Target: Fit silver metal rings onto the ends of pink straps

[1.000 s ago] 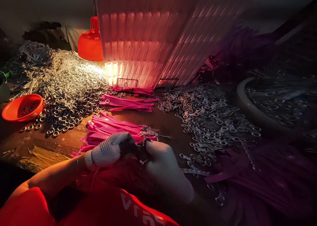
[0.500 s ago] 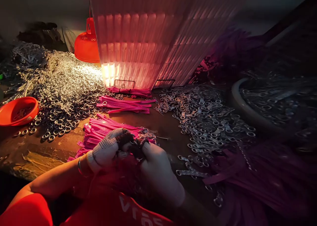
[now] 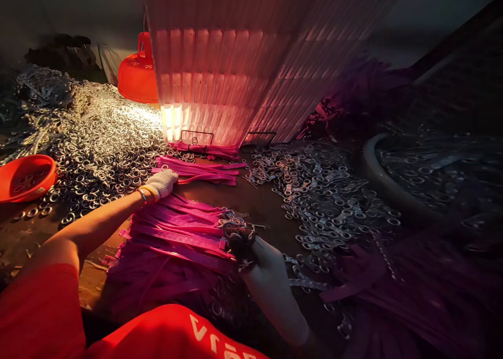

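Note:
My left hand point(image 3: 162, 185), in a white dotted glove, reaches to the left end of a small bundle of pink straps point(image 3: 204, 169). Its fingers are closed at the end of one strap there. A larger pile of pink straps point(image 3: 176, 233) lies in front of me, with metal rings point(image 3: 231, 221) at its right end. Beside those rings, my right hand point(image 3: 261, 259) has its dark-covered fingers curled together; what they hold, if anything, is lost in shadow. A thin metal pin point(image 3: 256, 225) sticks out just beyond its fingertips.
A big heap of metal rings point(image 3: 98, 149) spreads on the left by a red bowl point(image 3: 49, 178). A red lamp point(image 3: 137, 78) hangs beside a ribbed translucent panel point(image 3: 212, 86). Flat ringed metal pieces point(image 3: 314, 186) lie right, near a round rim point(image 3: 373, 160) and dim purple straps point(image 3: 401, 285).
My hands were together over the pink pile. The left has moved forward and left to the smaller strap bundle; the right has moved slightly right, beside the pile's ringed end.

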{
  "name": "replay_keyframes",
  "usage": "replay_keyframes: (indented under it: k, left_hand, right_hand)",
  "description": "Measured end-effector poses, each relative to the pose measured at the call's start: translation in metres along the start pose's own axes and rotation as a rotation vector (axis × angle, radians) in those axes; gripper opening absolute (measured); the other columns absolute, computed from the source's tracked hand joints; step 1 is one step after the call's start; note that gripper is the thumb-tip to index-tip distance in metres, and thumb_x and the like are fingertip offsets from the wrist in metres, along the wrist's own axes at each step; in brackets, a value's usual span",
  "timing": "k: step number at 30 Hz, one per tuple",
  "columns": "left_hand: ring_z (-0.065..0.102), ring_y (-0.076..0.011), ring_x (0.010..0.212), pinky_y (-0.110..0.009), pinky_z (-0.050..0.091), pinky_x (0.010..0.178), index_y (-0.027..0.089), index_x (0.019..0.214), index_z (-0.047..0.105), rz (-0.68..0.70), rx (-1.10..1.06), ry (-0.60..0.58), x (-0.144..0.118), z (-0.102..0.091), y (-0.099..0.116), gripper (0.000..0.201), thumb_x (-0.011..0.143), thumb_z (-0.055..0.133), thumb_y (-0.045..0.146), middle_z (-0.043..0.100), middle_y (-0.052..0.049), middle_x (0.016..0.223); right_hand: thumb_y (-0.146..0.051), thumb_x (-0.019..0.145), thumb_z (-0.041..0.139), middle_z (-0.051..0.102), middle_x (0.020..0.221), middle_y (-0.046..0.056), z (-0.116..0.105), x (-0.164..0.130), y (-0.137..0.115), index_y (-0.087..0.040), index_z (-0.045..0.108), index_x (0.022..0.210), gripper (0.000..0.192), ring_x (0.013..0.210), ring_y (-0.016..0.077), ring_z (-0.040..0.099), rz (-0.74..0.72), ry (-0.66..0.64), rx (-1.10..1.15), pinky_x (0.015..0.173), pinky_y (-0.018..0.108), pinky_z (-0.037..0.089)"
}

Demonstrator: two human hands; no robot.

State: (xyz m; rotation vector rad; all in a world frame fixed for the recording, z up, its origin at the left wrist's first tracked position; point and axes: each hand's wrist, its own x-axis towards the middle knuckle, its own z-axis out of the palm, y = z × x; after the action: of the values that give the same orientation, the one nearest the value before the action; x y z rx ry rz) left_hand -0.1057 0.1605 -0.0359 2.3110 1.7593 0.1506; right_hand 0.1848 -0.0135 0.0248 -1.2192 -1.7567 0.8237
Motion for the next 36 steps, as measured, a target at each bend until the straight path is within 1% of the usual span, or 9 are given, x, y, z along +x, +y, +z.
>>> replay_keyframes:
  k: [5, 11, 14, 17, 21, 24, 28, 31, 36]
  left_hand:
    - [0.065, -0.0193, 0.075, -0.028, 0.052, 0.070, 0.011, 0.093, 0.069, 0.021, -0.046, 0.076, -0.010, -0.024, 0.020, 0.023, 0.080, 0.050, 0.009, 0.071, -0.011, 0.083]
    - [0.064, -0.0162, 0.081, -0.028, 0.053, 0.074, 0.018, 0.113, 0.066, 0.089, -0.399, 0.553, -0.071, -0.109, 0.061, 0.026, 0.090, 0.057, 0.028, 0.071, -0.007, 0.098]
    - [0.054, -0.0100, 0.060, -0.023, 0.046, 0.055, 0.026, 0.123, 0.062, 0.060, -0.637, 0.562, -0.101, -0.136, 0.087, 0.037, 0.086, 0.067, 0.031, 0.068, -0.003, 0.090]
    - [0.044, -0.0052, 0.047, -0.018, 0.036, 0.043, 0.020, 0.108, 0.067, 0.023, -1.006, 0.266, -0.119, -0.123, 0.115, 0.027, 0.084, 0.069, 0.032, 0.061, 0.000, 0.069]
    - [0.046, -0.0065, 0.040, -0.016, 0.031, 0.038, 0.014, 0.100, 0.065, -0.100, -1.353, -0.244, -0.134, -0.074, 0.145, 0.027, 0.084, 0.064, 0.036, 0.056, 0.002, 0.054]
    - [0.041, -0.0066, 0.035, -0.016, 0.026, 0.035, 0.016, 0.099, 0.064, -0.118, -1.439, -0.415, -0.141, -0.052, 0.158, 0.026, 0.086, 0.059, 0.037, 0.051, 0.004, 0.046]
    - [0.034, -0.0044, 0.033, -0.017, 0.024, 0.033, 0.017, 0.076, 0.057, -0.154, -1.362, -0.383, -0.143, -0.052, 0.172, 0.029, 0.088, 0.059, 0.043, 0.047, 0.005, 0.049]
    - [0.032, -0.0054, 0.034, -0.019, 0.024, 0.034, 0.019, 0.068, 0.048, -0.150, -1.262, -0.332, -0.141, -0.056, 0.180, 0.038, 0.089, 0.056, 0.050, 0.043, 0.006, 0.047]
    - [0.049, -0.0107, 0.061, -0.022, 0.037, 0.057, 0.016, 0.071, 0.058, 0.135, -0.757, -0.103, -0.138, -0.053, 0.181, 0.028, 0.090, 0.054, 0.036, 0.059, 0.000, 0.066]
  right_hand:
    - [-0.034, 0.094, 0.057, 0.072, 0.082, 0.002, -0.006, -0.003, 0.000, -0.022, 0.072, 0.115, 0.029, 0.070, 0.0161, 0.062, 0.045, 0.035, 0.000, 0.063, 0.025, 0.047]
    - [-0.028, 0.094, 0.055, 0.069, 0.074, 0.000, -0.014, -0.005, -0.008, -0.022, 0.072, 0.117, 0.029, 0.068, 0.0160, 0.061, 0.027, 0.028, 0.021, 0.064, 0.026, 0.049]
    - [-0.022, 0.093, 0.054, 0.072, 0.097, 0.004, -0.012, -0.004, -0.014, -0.022, 0.069, 0.119, 0.031, 0.090, 0.0188, 0.065, -0.062, 0.004, 0.056, 0.081, 0.030, 0.051]
    - [-0.017, 0.092, 0.052, 0.071, 0.102, 0.006, -0.009, -0.005, -0.018, -0.021, 0.067, 0.123, 0.035, 0.093, 0.0183, 0.064, -0.136, -0.017, 0.081, 0.083, 0.030, 0.051]
    - [-0.008, 0.084, 0.046, 0.070, 0.089, 0.005, -0.013, -0.009, -0.021, -0.019, 0.068, 0.113, 0.038, 0.085, 0.0188, 0.062, -0.193, -0.019, -0.017, 0.075, 0.030, 0.048]
    - [-0.006, 0.076, 0.044, 0.069, 0.084, 0.006, -0.020, -0.012, -0.021, -0.018, 0.070, 0.097, 0.035, 0.080, 0.0202, 0.059, -0.209, 0.003, -0.222, 0.069, 0.030, 0.042]
    - [-0.008, 0.064, 0.046, 0.062, 0.068, 0.005, -0.025, -0.014, -0.019, -0.019, 0.062, 0.068, 0.020, 0.063, 0.0179, 0.049, -0.229, 0.013, -0.526, 0.059, 0.030, 0.030]
    - [-0.009, 0.059, 0.049, 0.060, 0.066, 0.005, -0.023, -0.015, -0.019, -0.020, 0.058, 0.063, 0.014, 0.061, 0.0171, 0.044, -0.267, 0.013, -0.682, 0.059, 0.031, 0.025]
    - [-0.009, 0.065, 0.054, 0.054, 0.062, 0.006, -0.017, -0.017, -0.017, -0.020, 0.055, 0.057, 0.014, 0.060, 0.0179, 0.036, -0.429, 0.076, -0.860, 0.060, 0.035, 0.019]
